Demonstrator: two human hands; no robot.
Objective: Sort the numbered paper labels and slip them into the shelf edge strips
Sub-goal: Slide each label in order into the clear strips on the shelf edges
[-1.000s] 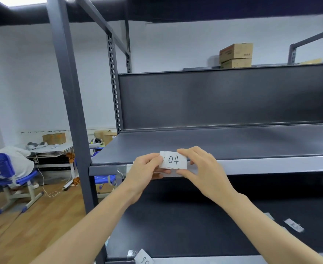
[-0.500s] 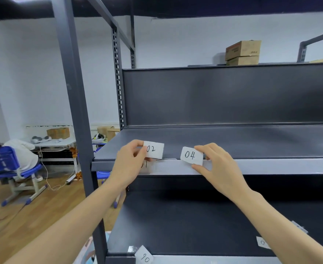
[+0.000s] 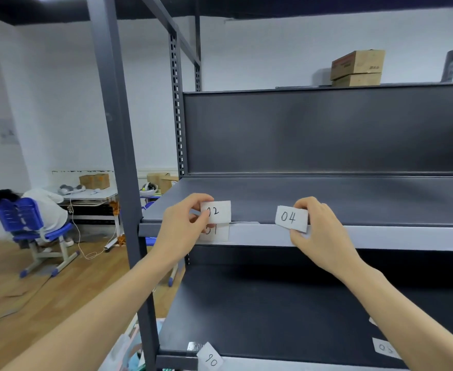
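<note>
My left hand (image 3: 182, 223) pinches a white paper label marked 02 (image 3: 218, 211) just above the shelf edge strip (image 3: 380, 236). Directly below it, a label marked 01 (image 3: 216, 232) sits in the strip at its left end, partly covered by my fingers. My right hand (image 3: 319, 231) pinches a label marked 04 (image 3: 291, 218) by its right side, held in front of the strip further right. On the lower shelf's front edge another label (image 3: 210, 358) sticks up, and a further label (image 3: 386, 348) lies on that shelf at the right.
The dark grey shelf unit has an upright post (image 3: 118, 156) at the left. Cardboard boxes (image 3: 356, 68) stand behind the back panel. At the far left a person sits on a blue chair (image 3: 30, 226) at a desk, on a wooden floor.
One second ago both hands held the labels together at the strip. They have since separated: the left holds 02 above 01, the right has carried 04 to the right.
</note>
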